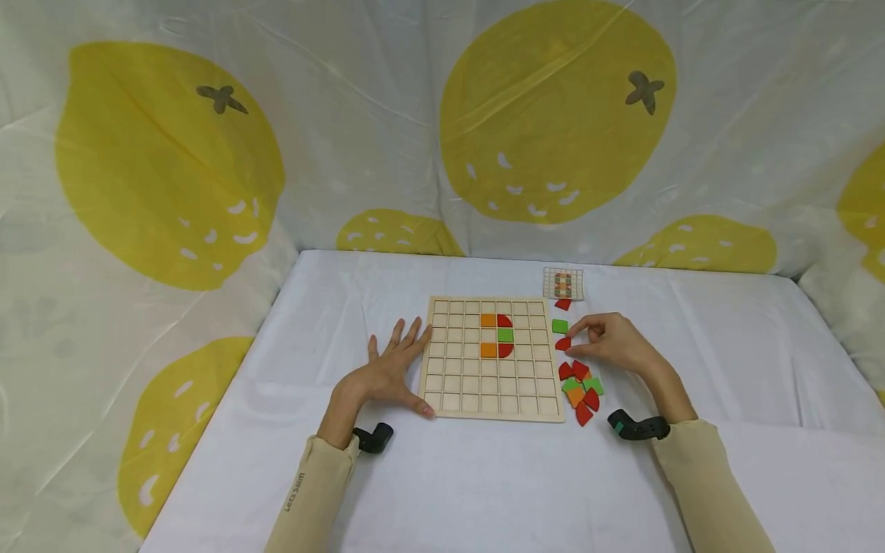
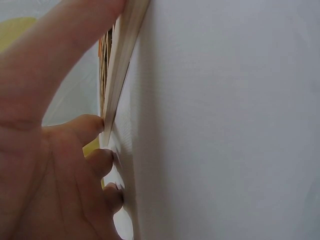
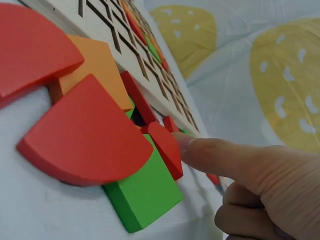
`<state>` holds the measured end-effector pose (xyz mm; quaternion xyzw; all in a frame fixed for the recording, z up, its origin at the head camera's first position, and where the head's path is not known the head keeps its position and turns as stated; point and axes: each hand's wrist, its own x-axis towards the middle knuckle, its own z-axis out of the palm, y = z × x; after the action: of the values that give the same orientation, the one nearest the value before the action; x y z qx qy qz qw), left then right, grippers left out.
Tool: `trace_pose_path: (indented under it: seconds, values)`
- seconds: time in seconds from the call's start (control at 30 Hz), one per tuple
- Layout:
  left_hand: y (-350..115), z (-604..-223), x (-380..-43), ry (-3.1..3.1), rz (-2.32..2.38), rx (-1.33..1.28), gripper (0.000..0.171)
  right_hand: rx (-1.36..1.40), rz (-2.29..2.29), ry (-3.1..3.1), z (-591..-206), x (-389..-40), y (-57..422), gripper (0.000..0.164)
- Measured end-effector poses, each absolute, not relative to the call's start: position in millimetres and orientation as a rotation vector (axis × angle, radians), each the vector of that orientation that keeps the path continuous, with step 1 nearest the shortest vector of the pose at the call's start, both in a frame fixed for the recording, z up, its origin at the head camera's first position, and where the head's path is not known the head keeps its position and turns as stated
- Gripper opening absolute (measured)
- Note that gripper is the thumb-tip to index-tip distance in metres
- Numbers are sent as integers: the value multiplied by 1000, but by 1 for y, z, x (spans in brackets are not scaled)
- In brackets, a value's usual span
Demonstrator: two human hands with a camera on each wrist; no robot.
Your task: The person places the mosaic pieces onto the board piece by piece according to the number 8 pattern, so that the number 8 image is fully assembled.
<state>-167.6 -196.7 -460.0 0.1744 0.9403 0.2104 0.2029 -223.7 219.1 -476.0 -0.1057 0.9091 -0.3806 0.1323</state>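
Observation:
A wooden grid board (image 1: 452,382) lies on the table, with two orange squares, a green square (image 1: 505,335) and two red quarter-circles set in its upper middle cells. My left hand (image 1: 387,374) spreads its straight fingers along the board's left edge, thumb at the near corner; the left wrist view shows the thumb (image 2: 60,55) against the rim. Just off the board's right side, my right hand (image 1: 618,342) pinches a red quarter-circle tile (image 1: 563,344) between thumb and index finger, low at the tabletop. A green square tile (image 1: 559,326) lies right behind it.
A loose pile of red, orange and green tiles (image 1: 576,394) sits nearer me, beside the board's right edge. Behind, a small pattern card (image 1: 563,283) lies with a red tile (image 1: 563,304) at its front edge. A lemon-print cloth (image 1: 387,153) hangs behind the table.

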Motion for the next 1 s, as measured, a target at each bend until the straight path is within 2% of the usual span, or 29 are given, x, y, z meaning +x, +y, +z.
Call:
trace_pose_path:
  seconds: [1.0]
  values:
    - [-197, -461, -169, 2605, 594, 479, 145, -263, -1076, 2731, -469, -221, 213, 33]
